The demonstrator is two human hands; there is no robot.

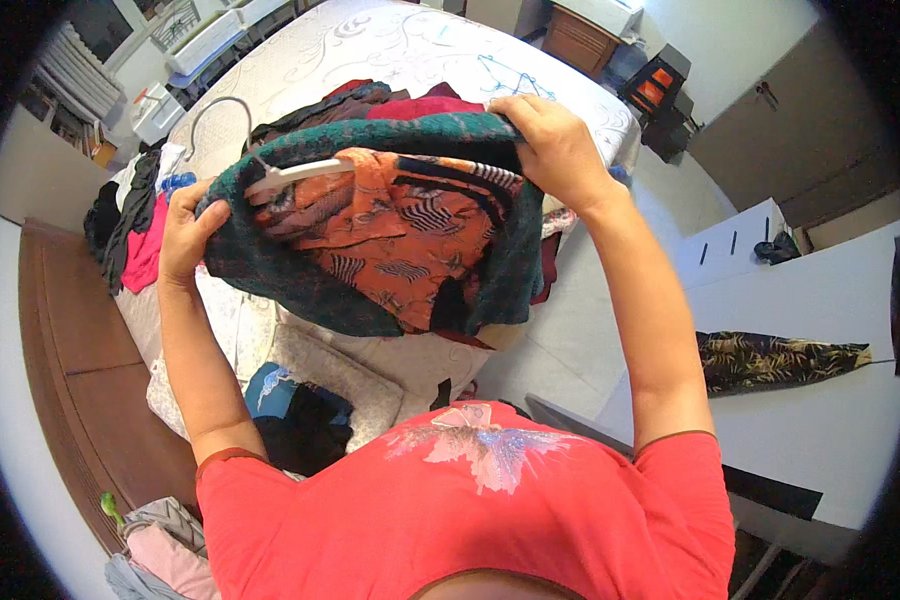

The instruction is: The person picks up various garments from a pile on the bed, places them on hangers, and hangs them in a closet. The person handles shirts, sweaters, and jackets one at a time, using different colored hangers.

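Both hands hold up a dark green woolly garment (292,292) above the bed. My left hand (187,232) pinches its edge at the left, thumb on top. At the upper right my right hand (555,146) grips the opposite edge. Inside the green garment hangs an orange patterned garment (401,232) with black-and-white striped patches. A pale clothes hanger (307,172) runs through the orange garment's shoulder, and its metal hook (221,105) sticks out toward the upper left. The lower folds of both garments overlap, so their hems are partly hidden.
A white patterned mattress (390,37) carries a pile of dark and red clothes (427,101) behind the garment. Blue wire hangers (514,79) lie farther back. More clothes (142,225) sit at the left edge, near the brown wooden headboard (97,360). A white cabinet (795,300) stands right.
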